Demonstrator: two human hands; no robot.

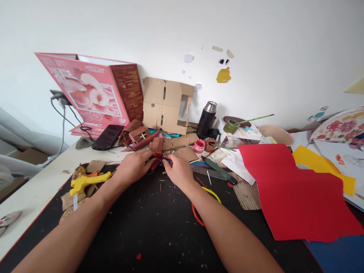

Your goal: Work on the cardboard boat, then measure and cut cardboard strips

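Here, left hand (135,165), right hand (179,170), red-brown model (157,145) at fingertips, grasps unclear, open room nearer on red-edged black mat (142,223).

bright, soft light spreads fairly evenly over the white wall (159,30); its source cannot be told. shadows are faint and soft-edged, while the black mat (136,227) stays deep and dark. a glint sits on the flask's metal cap (211,106). the wide lens stretches the forearms (236,227) near the bottom edge, and fine print on the pink box (96,91) is smeared.
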